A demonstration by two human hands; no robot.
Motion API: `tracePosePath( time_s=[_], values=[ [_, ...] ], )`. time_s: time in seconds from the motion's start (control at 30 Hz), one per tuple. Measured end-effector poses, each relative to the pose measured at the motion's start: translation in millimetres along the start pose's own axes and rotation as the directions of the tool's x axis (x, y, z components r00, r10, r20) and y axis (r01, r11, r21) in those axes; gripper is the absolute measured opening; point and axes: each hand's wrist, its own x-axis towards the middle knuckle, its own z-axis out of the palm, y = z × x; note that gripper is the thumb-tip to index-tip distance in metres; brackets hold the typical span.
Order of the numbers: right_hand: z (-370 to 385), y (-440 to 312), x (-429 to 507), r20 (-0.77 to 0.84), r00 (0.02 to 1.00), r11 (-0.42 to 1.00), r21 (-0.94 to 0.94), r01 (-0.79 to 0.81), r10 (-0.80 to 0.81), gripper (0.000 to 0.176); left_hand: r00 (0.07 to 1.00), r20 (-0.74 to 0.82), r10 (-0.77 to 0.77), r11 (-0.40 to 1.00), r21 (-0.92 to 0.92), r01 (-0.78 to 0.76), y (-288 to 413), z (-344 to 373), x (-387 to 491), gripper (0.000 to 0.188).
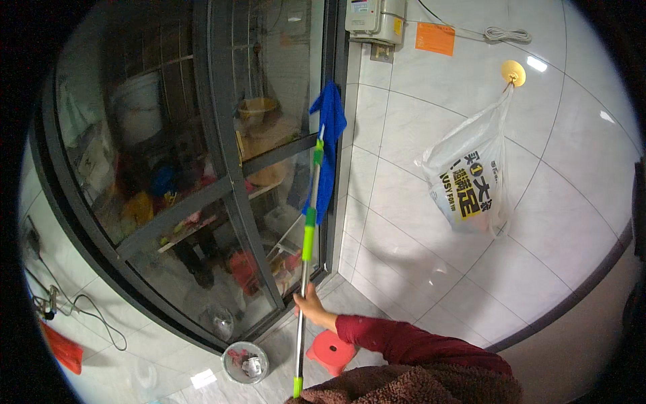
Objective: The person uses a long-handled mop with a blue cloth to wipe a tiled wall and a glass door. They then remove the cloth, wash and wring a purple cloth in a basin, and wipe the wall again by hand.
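Observation:
My right hand (pixel 312 306), in a dark red sleeve, is closed around the metal pole (pixel 302 323) of a telescopic handle with green grips. The pole stands nearly upright in the picture, its lower end running down beside my brown fleece garment. At its top hangs a blue cloth (pixel 330 121), against the dark frame at the right edge of the glass door (pixel 272 151). Whatever head is under the cloth is mostly hidden. My left hand is out of view.
A red plastic stool (pixel 333 351) and a small waste bin (pixel 246 362) stand on the tiled floor below. On the tiled wall hang a plastic bag (pixel 467 187) from a yellow hook (pixel 513 73), and a meter (pixel 371 20). A cable hangs at left.

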Motion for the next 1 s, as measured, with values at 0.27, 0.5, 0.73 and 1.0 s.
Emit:
tracePosePath(
  time_s=[0.27, 0.5, 0.73, 1.0],
  values=[
    [-28.3, 41.3, -57.6, -0.104, 0.994, 0.998, -0.057, -0.023, 0.017, 0.038, 0.999, 0.037, 0.026, 0.999, 0.035, -0.028, 49.8, -6.8, 7.0, 0.036],
    [-46.3, -19.2, -11.8, -0.090, 0.991, 0.987, -0.135, 0.085, -0.098, 0.034, 0.995, 0.051, 0.081, 0.995, 0.045, -0.083, 95.4, 4.9, 32.8, 0.039],
    [-53.9, -7.8, 4.1, -0.222, 0.974, 0.974, -0.226, -0.003, -0.048, 0.036, 0.995, 0.060, 0.081, 0.994, 0.064, -0.085, 98.0, 11.9, 33.5, 0.043],
    [-114.9, 6.9, 59.7, -0.311, 0.932, 0.958, -0.153, -0.243, 0.187, 0.033, 0.994, 0.108, 0.008, 0.997, 0.078, -0.017, 57.1, 7.1, -14.9, 0.047]
  ],
)
